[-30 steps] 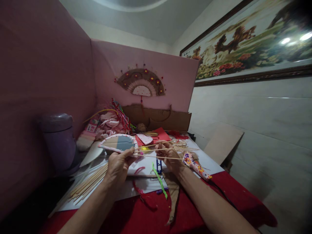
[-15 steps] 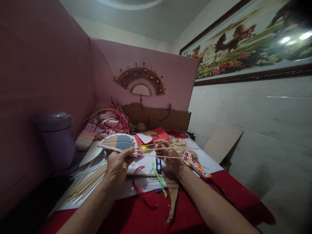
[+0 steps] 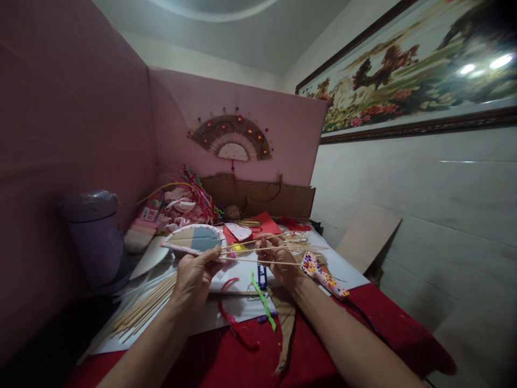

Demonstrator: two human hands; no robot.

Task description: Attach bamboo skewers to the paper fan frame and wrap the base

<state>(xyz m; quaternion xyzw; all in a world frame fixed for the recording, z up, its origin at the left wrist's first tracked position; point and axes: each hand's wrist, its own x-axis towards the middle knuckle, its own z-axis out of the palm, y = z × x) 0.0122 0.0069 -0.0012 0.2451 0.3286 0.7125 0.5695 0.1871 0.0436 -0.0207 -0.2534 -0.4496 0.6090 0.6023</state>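
The card [image 3: 208,237], round-edged with a patterned rim, is raised over the left of the surface [image 3: 220,317], its near right end in the left hand [image 3: 198,269]. That hand's fingers are closed, thumb on top, and cover the spot where the thin sticks [image 3: 244,250] meet the card, so how they join cannot be seen. The sticks run rightward to the right hand [image 3: 278,257], whose fingers are drawn together around them; which stick is pinched is hard to tell. Beyond that hand, the stick ends blur into a pale heap of loops [image 3: 297,237]. Under it, a blue clip [image 3: 262,277] shows only in part, and a brown scrap [image 3: 286,323] slips partly behind the right forearm. A flowered piece [image 3: 323,275] lies just right of the wrist. The left forearm hides one end of a stick bundle [image 3: 145,307]. Farther back, a pink heap [image 3: 183,205] is too tangled to sort, and the framed picture [image 3: 404,81] on the wall is cut off at right, with glare on it.
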